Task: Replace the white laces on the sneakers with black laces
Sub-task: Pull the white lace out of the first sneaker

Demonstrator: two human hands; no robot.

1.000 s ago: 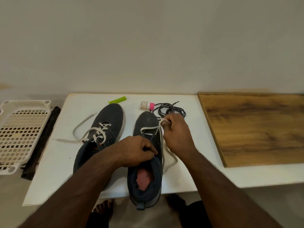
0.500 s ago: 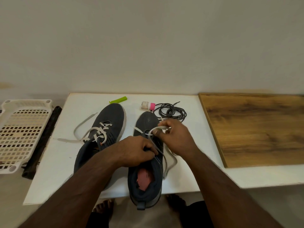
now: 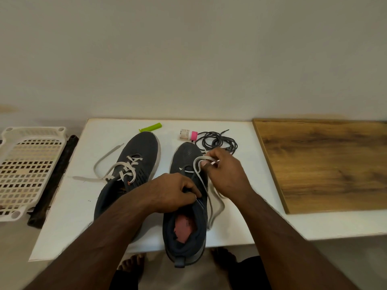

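Observation:
Two dark sneakers lie on the white table (image 3: 69,210), toes away from me. The left sneaker (image 3: 134,160) still carries its loosened white lace (image 3: 123,167). On the right sneaker (image 3: 186,208), my left hand (image 3: 176,192) grips the tongue area. My right hand (image 3: 225,174) pinches a loop of that shoe's white lace (image 3: 198,162) above the lowest eyelets; the rest of that lace trails down the shoe's right side. A coil of black laces (image 3: 217,141) lies just beyond the right sneaker's toe.
A green cap-like piece (image 3: 150,127) and a small bottle with a pink cap (image 3: 188,135) lie near the table's far edge. A wooden board (image 3: 326,164) covers the right side. A white perforated tray (image 3: 25,170) and a dark rod (image 3: 53,181) sit left of the table.
My right hand has drawn the white lace loop out of the right sneaker's eyelets, moving slightly right. My left hand stays on the tongue.

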